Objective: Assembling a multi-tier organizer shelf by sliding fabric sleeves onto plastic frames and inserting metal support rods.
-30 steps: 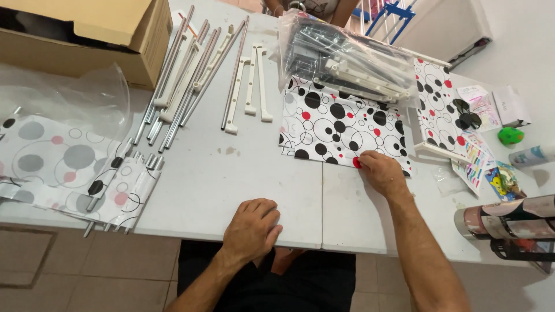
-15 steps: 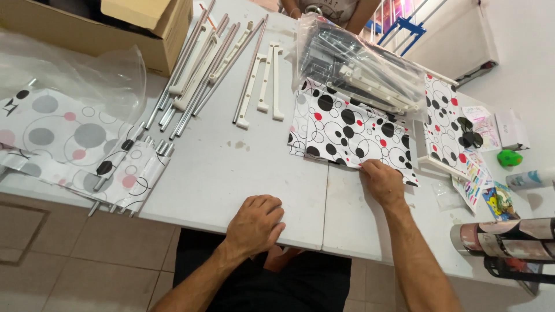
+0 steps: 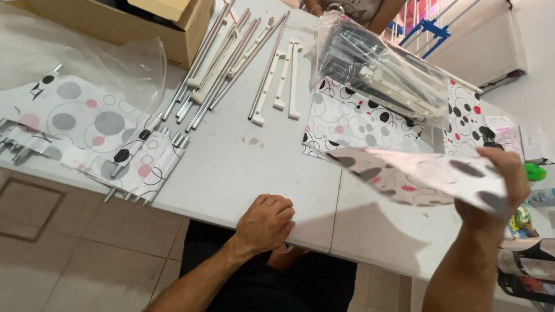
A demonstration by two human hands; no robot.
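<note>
The right hand [image 3: 491, 190] has lifted the spotted sheet [image 3: 416, 173] off the counter [image 3: 231, 167], gripping it; the left hand [image 3: 266, 222] rests there, loosely curled.

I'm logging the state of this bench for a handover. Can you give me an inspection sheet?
Surface: white table, crowded, a small stain mid-top.
Job's things: spotted sheet lifted off the table; more spotted sheets at left.
Clutter: metal rods, white brackets, bag of parts, cardboard box, loose plastic bag.
Hands: right hand grips the sheet; left hand rests on the table edge.
Cables: nothing seen.
Surroundings: tiled floor.
</note>
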